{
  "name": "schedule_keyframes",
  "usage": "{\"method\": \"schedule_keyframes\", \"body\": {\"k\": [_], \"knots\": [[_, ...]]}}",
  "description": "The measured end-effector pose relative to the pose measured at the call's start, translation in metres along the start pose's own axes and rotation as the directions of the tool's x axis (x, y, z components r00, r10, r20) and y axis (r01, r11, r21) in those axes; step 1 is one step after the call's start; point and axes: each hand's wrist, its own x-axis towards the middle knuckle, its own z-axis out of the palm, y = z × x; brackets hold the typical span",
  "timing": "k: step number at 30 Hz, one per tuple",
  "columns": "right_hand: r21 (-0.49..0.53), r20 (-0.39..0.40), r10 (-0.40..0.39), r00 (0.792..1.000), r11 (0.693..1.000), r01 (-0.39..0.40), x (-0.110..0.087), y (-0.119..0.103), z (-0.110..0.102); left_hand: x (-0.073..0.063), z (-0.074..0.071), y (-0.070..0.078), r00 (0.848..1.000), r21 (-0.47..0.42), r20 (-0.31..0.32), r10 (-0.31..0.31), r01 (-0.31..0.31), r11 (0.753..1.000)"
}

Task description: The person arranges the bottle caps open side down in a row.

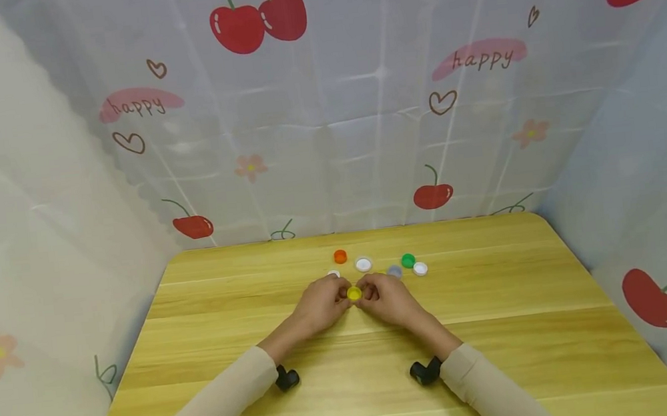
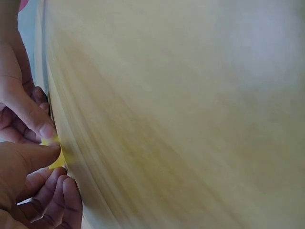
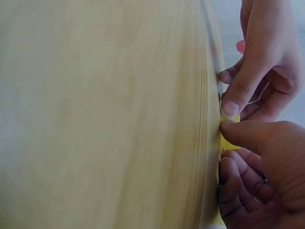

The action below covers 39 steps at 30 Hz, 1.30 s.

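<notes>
A small yellow bottle cap [image 1: 354, 294] is between my two hands, its hollow side facing up toward the head camera. My left hand [image 1: 322, 303] pinches its left side with thumb and curled fingers. From the opposite side my right hand [image 1: 388, 298] grips it the same way. In the left wrist view both thumbs press the yellow cap [image 2: 58, 160], the left thumb nearer the camera. The right wrist view shows the yellow cap [image 3: 230, 139] partly covered by the thumbs and fingers.
Beyond the hands on the wooden table [image 1: 499, 299] lie an orange cap [image 1: 340, 256], a white cap [image 1: 363, 264], a green cap [image 1: 407, 260], another white cap [image 1: 420, 268] and a greyish cap [image 1: 394, 271]. A further white cap [image 1: 333, 273] is partly hidden behind the left hand.
</notes>
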Motion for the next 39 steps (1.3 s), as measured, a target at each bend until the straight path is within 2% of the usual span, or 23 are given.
{"method": "schedule_keyframes", "body": {"k": [5,10,14,18,26,32,39], "knots": [[0.011,0.011,-0.029,1.000,1.000,0.029,-0.002,0.004,0.000,-0.002,-0.001,-0.003,1.000,-0.013,0.019,0.014,-0.014,1.000],[0.069,0.039,-0.060,0.997,0.996,0.057,-0.006,0.006,-0.004,-0.007,-0.001,-0.006,1.000,-0.032,0.020,0.019,-0.018,0.999],[0.122,0.027,-0.101,0.995,0.988,0.097,-0.011,0.007,-0.004,-0.014,-0.004,-0.005,1.000,-0.053,0.006,0.030,-0.030,0.998],[0.189,0.009,-0.133,0.991,0.974,0.129,-0.018,0.007,-0.006,-0.023,-0.010,-0.004,0.998,-0.114,-0.005,0.056,-0.056,0.992],[0.270,-0.048,-0.214,0.976,0.938,0.219,-0.039,-0.002,-0.016,-0.041,-0.017,0.002,0.982,-0.207,-0.076,0.173,-0.185,0.961],[0.326,-0.069,-0.236,0.969,0.913,0.245,-0.054,-0.009,-0.020,-0.054,-0.015,0.010,0.966,-0.278,-0.141,0.216,-0.248,0.928],[0.340,-0.056,-0.237,0.970,0.909,0.241,-0.062,-0.013,-0.019,-0.066,-0.011,0.015,0.954,-0.318,-0.192,0.231,-0.283,0.905]]}}
